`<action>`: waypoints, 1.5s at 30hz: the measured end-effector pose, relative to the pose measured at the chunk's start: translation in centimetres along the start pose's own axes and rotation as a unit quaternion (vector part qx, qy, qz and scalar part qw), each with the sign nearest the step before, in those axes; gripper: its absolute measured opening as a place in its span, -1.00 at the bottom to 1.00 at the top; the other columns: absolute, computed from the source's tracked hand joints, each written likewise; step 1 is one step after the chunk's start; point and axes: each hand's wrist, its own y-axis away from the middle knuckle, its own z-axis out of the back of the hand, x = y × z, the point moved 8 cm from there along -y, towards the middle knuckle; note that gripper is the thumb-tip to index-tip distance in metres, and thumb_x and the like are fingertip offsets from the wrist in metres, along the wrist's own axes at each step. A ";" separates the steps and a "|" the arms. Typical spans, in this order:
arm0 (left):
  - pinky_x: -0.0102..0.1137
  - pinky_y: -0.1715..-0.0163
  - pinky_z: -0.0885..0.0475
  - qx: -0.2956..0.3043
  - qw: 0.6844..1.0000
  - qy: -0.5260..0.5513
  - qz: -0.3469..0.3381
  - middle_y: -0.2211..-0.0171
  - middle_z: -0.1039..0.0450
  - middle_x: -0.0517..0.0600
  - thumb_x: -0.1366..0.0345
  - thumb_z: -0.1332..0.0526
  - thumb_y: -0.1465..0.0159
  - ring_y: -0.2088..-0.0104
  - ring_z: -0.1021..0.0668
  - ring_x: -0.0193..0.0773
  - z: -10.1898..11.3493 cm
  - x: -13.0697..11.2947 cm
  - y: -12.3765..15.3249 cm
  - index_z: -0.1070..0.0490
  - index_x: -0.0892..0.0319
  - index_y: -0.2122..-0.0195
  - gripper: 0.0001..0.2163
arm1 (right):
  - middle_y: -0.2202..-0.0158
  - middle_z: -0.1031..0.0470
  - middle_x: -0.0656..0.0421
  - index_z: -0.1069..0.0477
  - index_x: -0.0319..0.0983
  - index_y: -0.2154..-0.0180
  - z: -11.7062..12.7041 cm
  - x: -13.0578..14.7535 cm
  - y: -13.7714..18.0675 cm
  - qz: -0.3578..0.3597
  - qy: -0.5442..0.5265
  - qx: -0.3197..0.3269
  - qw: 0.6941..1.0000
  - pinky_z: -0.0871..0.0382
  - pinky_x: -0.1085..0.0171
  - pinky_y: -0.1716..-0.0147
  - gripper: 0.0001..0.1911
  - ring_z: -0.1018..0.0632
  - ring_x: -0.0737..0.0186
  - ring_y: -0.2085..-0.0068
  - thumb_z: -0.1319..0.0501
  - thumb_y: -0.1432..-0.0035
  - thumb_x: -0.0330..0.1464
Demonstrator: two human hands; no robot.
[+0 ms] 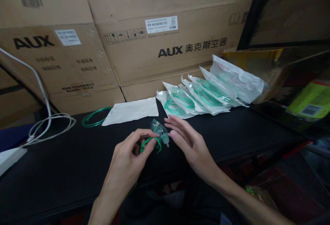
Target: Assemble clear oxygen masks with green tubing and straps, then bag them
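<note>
My left hand is closed in a pinch on a green elastic strap attached to a clear plastic mask, held just above the black table. My right hand has its fingers stretched out and apart, its fingertips beside the mask's small connector and just touching it. An empty flat white pouch lies behind my hands. Further back right, several sealed pouches with green tubing inside lean in an overlapping row.
A loose coil of green tubing lies left of the white pouch. A white cable loops at the table's left. Large AUX cardboard boxes form a wall behind. A yellow-rimmed box and green package stand at the right.
</note>
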 end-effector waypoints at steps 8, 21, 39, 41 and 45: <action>-0.47 0.41 -0.44 0.011 0.988 0.136 0.071 0.22 -0.54 -0.05 0.16 -0.19 -0.39 0.37 -0.55 -0.30 -0.4 1.5 0.1 -0.41 0.08 0.06 -0.82 | 0.00 -0.57 0.08 -0.35 -0.16 -0.23 -1.4 -1.1 -0.2 -0.060 -0.010 0.089 0.994 -0.50 0.21 0.05 -0.52 -0.61 0.26 0.15 -0.22 -0.28 -0.36; -0.53 0.52 -0.48 0.035 0.941 0.299 0.156 0.44 -0.47 -0.15 0.09 -0.37 -0.24 0.52 -0.52 -0.39 -1.4 2.0 -0.1 -0.36 0.14 0.21 -0.72 | 0.06 -0.37 0.20 -0.55 -0.04 -0.05 -1.9 -2.3 -0.2 -0.064 -0.037 0.131 0.989 -0.53 0.29 0.09 -0.49 -0.56 0.29 0.12 -0.46 -0.02 -0.39; -0.34 0.16 -0.55 -0.047 0.996 0.036 0.068 0.02 -0.60 0.06 0.00 -0.21 -0.35 0.06 -0.63 -0.11 1.3 2.6 -0.4 -0.58 0.09 0.06 -0.67 | 0.15 -0.62 0.15 -0.50 -0.21 0.14 -1.0 -1.5 -0.5 -0.122 -0.081 0.068 0.987 -0.48 0.21 0.01 -0.64 -0.62 0.17 0.07 -0.43 -0.11 -0.14; -0.27 -0.04 -0.51 -0.033 0.999 0.022 0.007 -0.22 -0.43 0.04 0.02 -0.28 -0.32 -0.19 -0.49 -0.07 1.1 1.0 -0.3 -0.48 0.00 -0.13 -0.61 | 0.18 -0.62 0.17 -0.51 -0.20 0.14 -0.9 -1.5 -0.6 -0.120 -0.072 0.061 0.988 -0.47 0.21 0.00 -0.63 -0.61 0.16 0.05 -0.47 -0.06 -0.19; -0.06 -0.32 -0.26 0.014 0.995 -0.060 -0.083 -0.42 -0.11 0.01 0.05 -0.43 -0.17 -0.39 -0.23 0.00 -0.2 -1.4 0.1 -0.16 -0.15 -0.37 -0.24 | 0.18 -0.61 0.17 -0.52 -0.19 0.13 -0.8 -1.5 -0.7 -0.107 -0.070 0.050 0.990 -0.49 0.20 0.02 -0.63 -0.60 0.15 0.05 -0.49 0.00 -0.30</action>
